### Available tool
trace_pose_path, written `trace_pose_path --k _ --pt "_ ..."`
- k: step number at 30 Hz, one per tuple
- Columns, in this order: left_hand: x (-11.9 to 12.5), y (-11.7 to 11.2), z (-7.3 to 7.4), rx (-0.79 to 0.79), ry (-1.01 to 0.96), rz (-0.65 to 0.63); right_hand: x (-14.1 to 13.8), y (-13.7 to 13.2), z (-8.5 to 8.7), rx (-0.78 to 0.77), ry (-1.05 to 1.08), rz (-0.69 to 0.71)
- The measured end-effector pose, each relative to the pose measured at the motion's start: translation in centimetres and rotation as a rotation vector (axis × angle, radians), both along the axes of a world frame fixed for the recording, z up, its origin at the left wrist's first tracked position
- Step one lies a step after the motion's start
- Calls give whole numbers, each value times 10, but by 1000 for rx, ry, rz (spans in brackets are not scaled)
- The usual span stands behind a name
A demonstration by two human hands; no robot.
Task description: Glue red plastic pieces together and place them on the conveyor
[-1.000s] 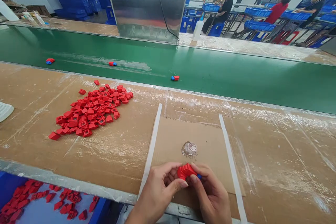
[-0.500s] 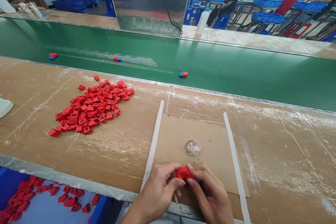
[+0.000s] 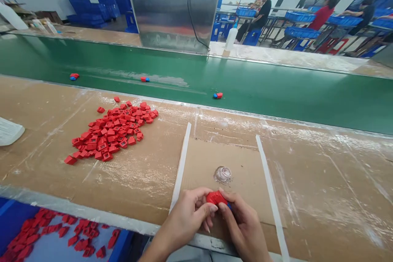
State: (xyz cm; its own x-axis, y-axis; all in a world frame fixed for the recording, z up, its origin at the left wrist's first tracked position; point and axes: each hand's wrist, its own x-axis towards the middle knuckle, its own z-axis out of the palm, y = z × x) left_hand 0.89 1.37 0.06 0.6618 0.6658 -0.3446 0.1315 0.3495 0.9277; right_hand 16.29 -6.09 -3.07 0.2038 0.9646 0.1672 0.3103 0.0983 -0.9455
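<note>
A small red plastic piece with a blue bit (image 3: 216, 197) is pinched between both my hands above the near edge of a cardboard sheet (image 3: 245, 159). My left hand (image 3: 190, 217) grips its left side with thumb and fingers closed. From the right, my right hand (image 3: 244, 227) closes its thumb and fingers on the same piece. Just beyond my fingers a small clear round blob (image 3: 222, 174) sits on the cardboard. A heap of several red plastic pieces (image 3: 112, 133) lies on the bench to the left.
A green conveyor belt (image 3: 276, 90) runs across behind the bench, carrying three red-and-blue pieces (image 3: 217, 95). A blue bin with red pieces (image 3: 55, 237) is at the lower left. A metal housing (image 3: 173, 8) stands behind the belt. Other people sit at tables far right.
My hands stay closed on the red piece and shift only slightly. The pieces on the belt have drifted to the right.
</note>
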Motion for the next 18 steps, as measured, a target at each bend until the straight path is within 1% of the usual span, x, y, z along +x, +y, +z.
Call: trace_pose_path --k 4,7,12,15,18 --pt "0 2 -1 -16 -39 31 -3 -2 -8 -33 54 -62" --pt "-1 2 -5 1 -34 26 -6 0 -8 -1 -6 -50" --pt "-1 0 -9 52 31 2 -3 2 -5 123 -139 45" --pt "-2 -3 -9 97 62 -11 1 3 -5 121 -168 121" --pt "-2 -2 -8 122 67 -12 1 6 -4 85 -163 152"
